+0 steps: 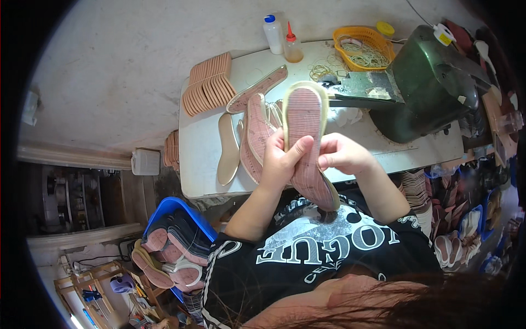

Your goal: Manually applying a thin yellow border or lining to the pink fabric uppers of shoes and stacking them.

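Note:
A shoe insole [304,118] with a pink, finely striped underside and a pale gold rim is held up in front of me, its rounded heel end pointing away. My left hand [282,162] grips its middle from the left, the thumb lying across the striped face. From the right, the fingers of my right hand [344,156] are closed at its edge. Just left of it, more pink insoles [256,123] with gold rims lie overlapping on the table. Beside them rests a gold insole [227,148], its smooth side up.
The white table [205,178] carries a stack of tan insoles [211,85], two squeeze bottles [293,49] and a yellow basket [364,31] of thin cord. A dark green machine [427,82] stands at the right. A blue bin [181,205] of insoles sits at lower left.

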Action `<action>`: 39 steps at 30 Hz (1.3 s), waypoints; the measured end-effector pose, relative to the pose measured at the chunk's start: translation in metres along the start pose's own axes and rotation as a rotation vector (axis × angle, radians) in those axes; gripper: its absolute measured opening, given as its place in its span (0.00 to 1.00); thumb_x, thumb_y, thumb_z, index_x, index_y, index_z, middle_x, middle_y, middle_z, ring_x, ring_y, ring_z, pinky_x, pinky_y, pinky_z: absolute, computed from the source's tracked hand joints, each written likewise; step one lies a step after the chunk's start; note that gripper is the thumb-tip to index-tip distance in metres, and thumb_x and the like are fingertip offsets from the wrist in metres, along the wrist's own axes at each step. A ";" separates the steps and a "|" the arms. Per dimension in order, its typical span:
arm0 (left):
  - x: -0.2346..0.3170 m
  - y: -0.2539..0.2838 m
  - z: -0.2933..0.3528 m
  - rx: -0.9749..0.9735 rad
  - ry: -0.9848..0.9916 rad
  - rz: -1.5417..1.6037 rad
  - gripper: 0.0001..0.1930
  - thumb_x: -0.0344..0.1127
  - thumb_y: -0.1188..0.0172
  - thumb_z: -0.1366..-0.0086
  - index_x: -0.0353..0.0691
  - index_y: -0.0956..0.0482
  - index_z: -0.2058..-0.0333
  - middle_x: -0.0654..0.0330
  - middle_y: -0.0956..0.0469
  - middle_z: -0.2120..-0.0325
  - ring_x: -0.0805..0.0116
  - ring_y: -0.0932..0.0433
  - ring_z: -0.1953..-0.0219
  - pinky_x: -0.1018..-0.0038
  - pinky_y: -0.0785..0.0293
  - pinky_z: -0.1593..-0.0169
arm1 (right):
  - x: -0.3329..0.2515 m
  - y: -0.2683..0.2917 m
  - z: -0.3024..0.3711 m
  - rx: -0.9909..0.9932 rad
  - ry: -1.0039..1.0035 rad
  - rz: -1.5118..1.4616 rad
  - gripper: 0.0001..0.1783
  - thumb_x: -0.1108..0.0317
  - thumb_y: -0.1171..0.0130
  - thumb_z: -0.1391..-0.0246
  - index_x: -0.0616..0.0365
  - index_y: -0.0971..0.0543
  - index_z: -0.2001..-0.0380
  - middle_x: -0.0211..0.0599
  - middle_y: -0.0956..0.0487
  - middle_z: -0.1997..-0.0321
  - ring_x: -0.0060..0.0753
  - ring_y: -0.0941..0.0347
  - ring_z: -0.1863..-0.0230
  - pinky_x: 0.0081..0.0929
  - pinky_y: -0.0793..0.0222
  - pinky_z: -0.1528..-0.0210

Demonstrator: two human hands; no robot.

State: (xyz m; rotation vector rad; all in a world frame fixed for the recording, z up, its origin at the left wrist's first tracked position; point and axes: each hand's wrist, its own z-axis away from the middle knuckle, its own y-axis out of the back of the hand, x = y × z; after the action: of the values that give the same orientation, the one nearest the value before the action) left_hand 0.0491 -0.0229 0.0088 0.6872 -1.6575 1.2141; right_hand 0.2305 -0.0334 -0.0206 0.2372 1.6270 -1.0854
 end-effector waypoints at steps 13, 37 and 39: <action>0.008 -0.003 -0.068 0.254 -0.054 -0.233 0.19 0.31 0.34 0.45 0.31 0.28 0.57 0.57 0.22 0.64 0.70 0.22 0.66 0.74 0.26 0.59 | -0.027 0.006 -0.008 0.345 0.077 0.420 0.12 0.67 0.42 0.43 0.65 0.19 0.61 0.27 0.20 0.69 0.13 0.30 0.66 0.17 0.32 0.62; -0.030 0.045 -0.190 0.155 0.155 -0.910 0.31 0.55 0.38 0.47 0.23 0.23 0.63 0.35 0.29 0.53 0.45 0.36 0.44 0.59 0.40 0.41 | 0.008 -0.008 -0.016 0.565 0.115 -0.302 0.17 0.65 0.42 0.44 0.71 0.25 0.59 0.51 0.19 0.68 0.35 0.19 0.71 0.27 0.21 0.68; -0.025 0.043 -0.188 0.207 -0.021 -1.139 0.40 0.59 0.40 0.46 0.22 0.30 0.51 0.34 0.36 0.47 0.41 0.43 0.40 0.59 0.46 0.37 | 0.009 -0.008 -0.025 0.590 0.160 -0.323 0.16 0.65 0.44 0.43 0.70 0.25 0.59 0.49 0.19 0.69 0.33 0.20 0.72 0.26 0.21 0.68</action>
State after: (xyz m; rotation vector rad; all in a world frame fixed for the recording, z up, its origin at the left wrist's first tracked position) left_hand 0.0899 0.1657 -0.0177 1.4898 -0.8520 0.5179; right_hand 0.2048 -0.0227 -0.0249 0.4662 1.4763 -1.8276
